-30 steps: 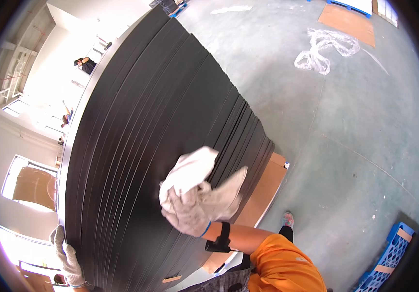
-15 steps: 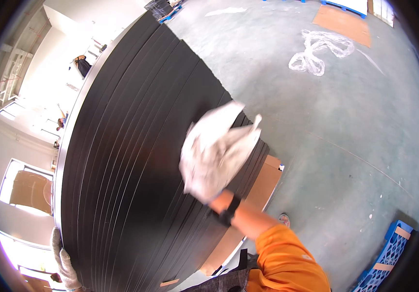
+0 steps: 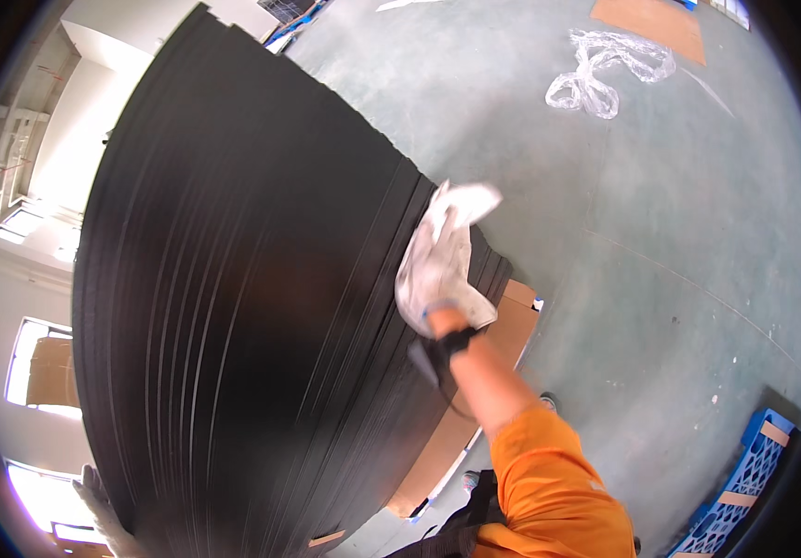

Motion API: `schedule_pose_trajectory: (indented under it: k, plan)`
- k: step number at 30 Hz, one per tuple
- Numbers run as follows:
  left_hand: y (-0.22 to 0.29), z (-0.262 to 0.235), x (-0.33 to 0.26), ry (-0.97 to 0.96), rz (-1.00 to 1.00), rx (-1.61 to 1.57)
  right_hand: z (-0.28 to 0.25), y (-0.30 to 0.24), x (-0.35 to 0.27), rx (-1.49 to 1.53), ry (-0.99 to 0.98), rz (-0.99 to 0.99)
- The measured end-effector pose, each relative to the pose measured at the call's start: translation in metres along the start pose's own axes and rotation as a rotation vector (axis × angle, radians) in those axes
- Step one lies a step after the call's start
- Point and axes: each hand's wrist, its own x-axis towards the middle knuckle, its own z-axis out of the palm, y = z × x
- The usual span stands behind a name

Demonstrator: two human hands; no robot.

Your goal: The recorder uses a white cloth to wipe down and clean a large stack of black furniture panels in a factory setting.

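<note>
A tall stack of black sheets stands on edge over brown cardboard on the floor, its thin edges ridged. The gloved right hand presses a white cloth against its edge, grip closed on it. The gloved left hand, low at the stack's corner, seems to hold the edge; its grip is unclear.

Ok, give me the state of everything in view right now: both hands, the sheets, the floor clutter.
Right hand: gloved, holding a white cloth against the stack's right edge.
Left hand: gloved, at the stack's lower left edge; grip hard to tell.
Stack of black sheets: upright on edge, fanned unevenly.
Cardboard sheet: flat under the stack.
Plastic wrap: crumpled, loose on the floor.
Blue crate: on the floor, lower right.
</note>
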Motion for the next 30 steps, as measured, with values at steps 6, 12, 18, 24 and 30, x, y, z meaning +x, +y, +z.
schedule_pose_trajectory:
  k: [6,12,18,24,30]
  plan:
    - [0.033,0.041,-0.034,0.125,-0.104,0.167,0.045,-0.038,-0.147,0.171,0.162,-0.133]
    - [0.045,0.051,-0.045,0.16,-0.074,0.266,0.036,0.041,0.004,0.366,0.296,-0.054]
    - [0.063,0.061,-0.054,0.196,-0.05,0.334,0.048,0.026,-0.003,0.411,0.255,0.261]
    - [0.07,0.073,-0.057,0.203,-0.039,0.371,0.064,0.025,-0.061,0.614,0.073,-0.137]
    - [0.084,0.084,-0.06,0.206,-0.021,0.409,0.037,0.073,0.062,0.962,0.222,0.173]
